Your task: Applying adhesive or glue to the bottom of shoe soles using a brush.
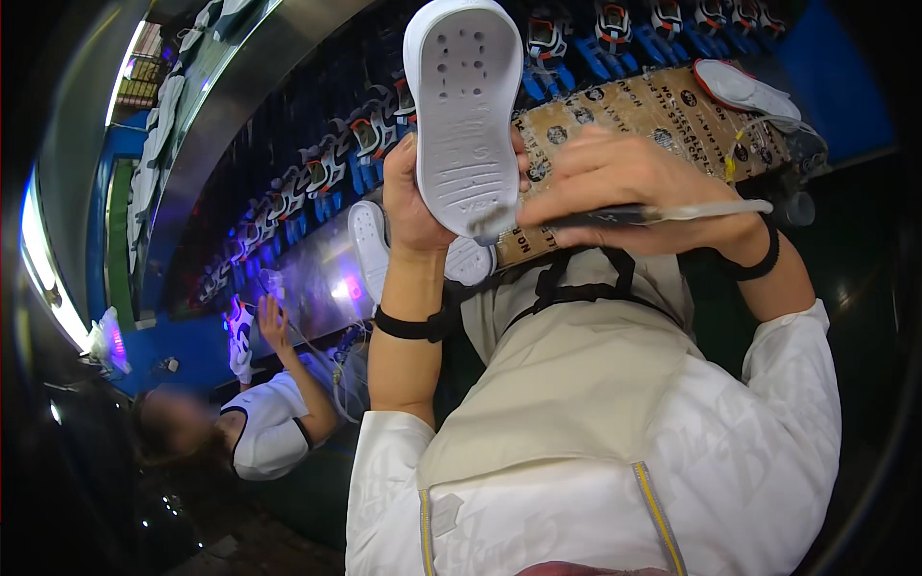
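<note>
A white shoe sole (468, 144) stands upright in my left hand (415, 206), its inner face with small holes and ridges turned toward me. My left fingers wrap round its lower end from both sides. In my right hand (639, 178), partly blurred, is a brush (615, 217) with a dark handle and a pale tube at its back end. The brush tip meets the bottom edge of the sole or lies right beside it; blur hides which. Behind my left wrist lie two more white soles (369, 240), partly covered by my arm.
Brown cardboard (663, 106) covers the bench, with a white shoe piece with a red edge (744, 88) at its far right. Several shoe uppers (370, 134) sit on blue holders (543, 82) behind. A co-worker (274, 413) sits at left, near a metal tabletop (322, 274).
</note>
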Tool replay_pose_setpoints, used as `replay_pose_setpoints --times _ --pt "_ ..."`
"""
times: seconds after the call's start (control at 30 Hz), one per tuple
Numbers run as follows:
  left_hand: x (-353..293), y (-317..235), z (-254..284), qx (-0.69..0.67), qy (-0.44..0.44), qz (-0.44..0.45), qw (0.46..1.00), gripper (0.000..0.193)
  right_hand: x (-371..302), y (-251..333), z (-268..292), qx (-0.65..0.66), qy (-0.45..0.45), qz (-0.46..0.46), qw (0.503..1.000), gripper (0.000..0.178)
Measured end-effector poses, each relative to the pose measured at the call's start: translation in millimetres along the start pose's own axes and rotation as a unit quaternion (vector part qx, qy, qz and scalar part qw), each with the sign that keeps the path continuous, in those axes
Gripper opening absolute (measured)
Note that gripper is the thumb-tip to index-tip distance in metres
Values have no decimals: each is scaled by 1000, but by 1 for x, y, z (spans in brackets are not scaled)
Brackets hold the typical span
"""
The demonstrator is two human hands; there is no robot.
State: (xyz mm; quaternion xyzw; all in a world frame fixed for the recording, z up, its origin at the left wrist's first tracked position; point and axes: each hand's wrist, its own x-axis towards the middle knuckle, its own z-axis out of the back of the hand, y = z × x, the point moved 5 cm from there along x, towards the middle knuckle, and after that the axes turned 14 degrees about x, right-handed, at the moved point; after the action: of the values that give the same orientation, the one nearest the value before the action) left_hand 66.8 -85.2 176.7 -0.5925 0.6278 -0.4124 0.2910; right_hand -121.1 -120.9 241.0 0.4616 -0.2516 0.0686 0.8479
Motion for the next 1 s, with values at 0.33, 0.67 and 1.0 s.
replay_pose_setpoints --times 0.33,0.67,1.0 --pt "5 6 15 46 -23 84 995 67 1 -7 -4 -52 90 -5 995 24" --pt "-49 -2 28 -204 -16 52 977 71 -39 -28 13 168 -199 -78 962 31" --pt "6 -236 90 -97 -112 -376 915 74 -63 -73 -10 216 -218 -186 933 32"
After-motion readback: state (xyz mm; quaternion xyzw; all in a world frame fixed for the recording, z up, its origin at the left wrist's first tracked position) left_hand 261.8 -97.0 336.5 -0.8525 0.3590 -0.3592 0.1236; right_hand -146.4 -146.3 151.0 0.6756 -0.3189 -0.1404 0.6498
